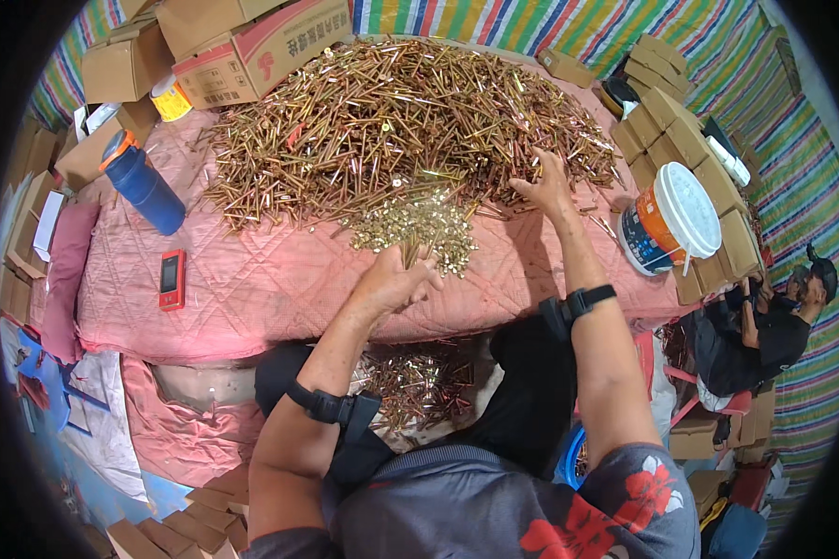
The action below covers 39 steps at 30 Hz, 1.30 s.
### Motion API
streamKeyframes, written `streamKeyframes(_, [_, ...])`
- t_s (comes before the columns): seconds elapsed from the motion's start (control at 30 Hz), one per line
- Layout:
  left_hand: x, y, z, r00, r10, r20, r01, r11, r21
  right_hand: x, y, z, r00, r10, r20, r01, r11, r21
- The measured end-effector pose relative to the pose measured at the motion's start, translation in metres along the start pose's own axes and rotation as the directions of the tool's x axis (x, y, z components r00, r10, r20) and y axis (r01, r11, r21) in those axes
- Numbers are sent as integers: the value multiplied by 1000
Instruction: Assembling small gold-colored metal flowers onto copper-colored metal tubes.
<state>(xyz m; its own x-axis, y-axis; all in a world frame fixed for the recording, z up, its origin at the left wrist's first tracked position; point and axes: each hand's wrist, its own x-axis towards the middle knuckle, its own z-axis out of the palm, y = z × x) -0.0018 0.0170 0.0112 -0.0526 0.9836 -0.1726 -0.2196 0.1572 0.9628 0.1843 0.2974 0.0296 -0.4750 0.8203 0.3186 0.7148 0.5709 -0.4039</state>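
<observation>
A big heap of long brass-coloured bolts [391,112] covers the far part of the pink quilted surface [242,298]. In front of it lies a smaller pile of short, shiny gold pieces [452,224], which look like nuts. My left hand [393,282] is at the near edge of that small pile, its fingers closed round a few thin bolts that point away from me. To the right, my right hand [548,191] is over the near right edge of the heap. Its thumb and fingers are apart, and I see nothing held in them.
A blue bottle [144,186] and a red handheld device [171,279] are on the left. At right stands a lidded white bucket [669,219] beside stacked cartons [718,186]. A large cardboard box [261,56] sits behind. More bolts [419,382] lie below the edge. Another person [764,326] sits far right.
</observation>
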Motion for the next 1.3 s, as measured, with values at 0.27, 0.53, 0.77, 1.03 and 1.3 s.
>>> streamKeyframes(0.27, [-2, -11, -1, 999, 33, 4, -33, 999, 15, 23, 6, 47, 995, -76, -64, 82, 992, 94])
streamKeyframes(0.53, [9, -15, 10, 1000, -16, 3, 16, 1000, 24, -14, -2, 48, 984, -162, -67, 167, 983, 77])
streamKeyframes(0.77, [17, -18, 20, 997, -73, 32, 74, 997, -36, -66, -36, 40, 971, -236, -38, 238, 969, 61])
streamKeyframes(1.03, [9, -21, 16, 998, -56, 33, 58, 996, -71, -98, -62, 29, 940, -325, 100, 292, 922, 254])
streamKeyframes(1.3, [1, -28, 10, 1000, 6, -5, -6, 999, -53, -120, -56, 2, 946, -319, 56, 297, 922, 249])
